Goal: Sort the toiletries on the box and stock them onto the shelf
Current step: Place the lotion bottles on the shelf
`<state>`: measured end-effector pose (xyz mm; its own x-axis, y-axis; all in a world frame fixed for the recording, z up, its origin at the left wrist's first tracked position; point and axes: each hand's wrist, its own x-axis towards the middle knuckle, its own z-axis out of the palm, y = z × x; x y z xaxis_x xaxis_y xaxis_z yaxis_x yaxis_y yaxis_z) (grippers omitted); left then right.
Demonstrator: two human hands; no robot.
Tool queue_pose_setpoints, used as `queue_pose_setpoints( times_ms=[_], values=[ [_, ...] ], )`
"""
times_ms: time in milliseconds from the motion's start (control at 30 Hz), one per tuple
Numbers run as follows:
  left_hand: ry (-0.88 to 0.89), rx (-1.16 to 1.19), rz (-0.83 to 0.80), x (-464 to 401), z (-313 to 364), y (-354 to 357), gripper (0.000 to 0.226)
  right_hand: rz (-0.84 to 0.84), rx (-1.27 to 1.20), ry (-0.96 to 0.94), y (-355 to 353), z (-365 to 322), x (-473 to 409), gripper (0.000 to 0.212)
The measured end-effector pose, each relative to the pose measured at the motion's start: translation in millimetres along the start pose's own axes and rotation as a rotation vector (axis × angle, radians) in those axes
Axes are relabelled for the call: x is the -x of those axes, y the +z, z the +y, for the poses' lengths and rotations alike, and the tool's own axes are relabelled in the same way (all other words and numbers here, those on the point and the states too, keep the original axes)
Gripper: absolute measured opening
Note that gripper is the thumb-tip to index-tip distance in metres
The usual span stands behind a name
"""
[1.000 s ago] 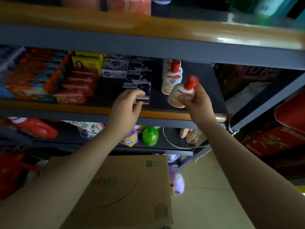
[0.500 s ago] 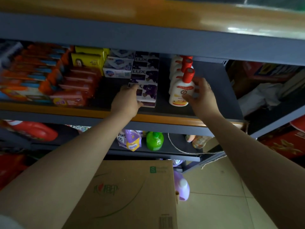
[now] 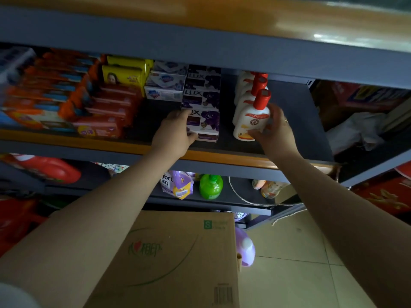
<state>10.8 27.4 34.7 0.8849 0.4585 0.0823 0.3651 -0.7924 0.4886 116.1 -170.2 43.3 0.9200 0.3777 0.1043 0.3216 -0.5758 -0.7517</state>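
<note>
Dim shelf (image 3: 222, 157) ahead: both arms are reaching up, left hand (image 3: 175, 134) gripping a purple soap box (image 3: 205, 124), right hand (image 3: 274, 132) clasping a white bottle (image 3: 251, 121).

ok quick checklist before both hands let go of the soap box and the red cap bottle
1. White bottle upright on the shelf: ok.
2. Bottle in line with the red-capped row behind it: ok.
3. Right hand clear of the bottle: not ok, fingers wrap its side.
4. Purple soap box squared with the stack behind: ok, roughly.
5. Left hand clear of the box: not ok, it grips the left edge.
6. Box top has more toiletries to stock: cannot tell, arms cover part.
</note>
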Motion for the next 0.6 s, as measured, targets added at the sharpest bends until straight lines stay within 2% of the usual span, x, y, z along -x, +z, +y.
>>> queue_pose_setpoints(
  times_ms=[200, 267, 333, 400, 500, 600],
  values=[
    [-0.005, -0.110, 0.036, 9, -4, -3, 0.047, 0.020, 0.062, 0.053, 5, 0, 4, 0.076],
    [0.009, -0.092, 0.053, 15, -5, -4, 0.045, 0.125, 0.090, 0.074, 4, -7, 15, 0.081],
    [0.041, -0.062, 0.088, 24, -6, -9, 0.043, 0.308, 0.140, -0.030, 2, -16, 32, 0.068],
    [0.058, -0.047, 0.125, 37, -13, -17, 0.041, 0.362, 0.154, -0.142, 8, -28, 51, 0.046],
    [0.109, -0.053, 0.229, 58, -41, -38, 0.033, 0.128, 0.059, -0.240, 36, -55, 72, 0.026],
    [0.104, -0.166, 0.346, 75, -83, -66, 0.028, -0.085, 0.010, -0.362, 78, -88, 79, 0.019]
  ],
)
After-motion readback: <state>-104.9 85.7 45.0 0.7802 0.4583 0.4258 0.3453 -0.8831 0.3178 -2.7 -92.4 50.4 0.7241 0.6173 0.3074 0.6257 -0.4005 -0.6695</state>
